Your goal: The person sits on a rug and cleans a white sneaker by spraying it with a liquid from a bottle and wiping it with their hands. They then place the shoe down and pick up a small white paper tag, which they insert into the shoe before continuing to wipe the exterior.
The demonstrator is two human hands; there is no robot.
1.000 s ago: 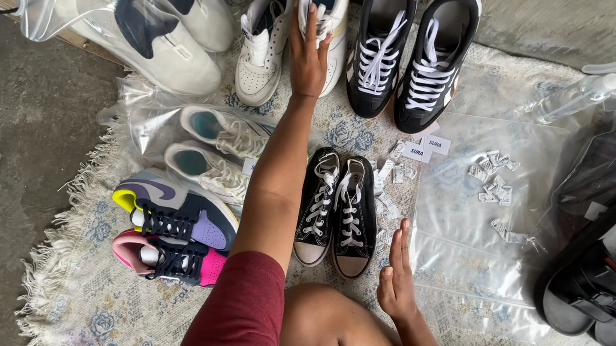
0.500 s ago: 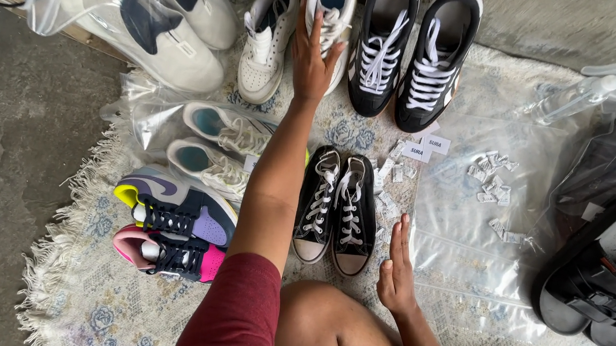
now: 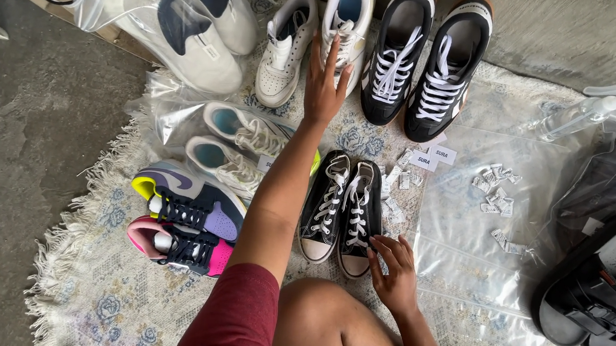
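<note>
With our left hand spread flat on the white-and-cream leather sneaker, gripping nothing, we should nudge gently (our right hand, fingers loose, steadies the black canvas lace-up shoe).

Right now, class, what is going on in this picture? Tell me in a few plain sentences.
A person sits on a patterned rug among rows of shoes. The left hand reaches forward to the white sneakers in the far row. The right hand touches the nearer pair of black lace-up sneakers. Other pairs lie around, some in clear plastic bags, and small paper labels are scattered on the right.
</note>
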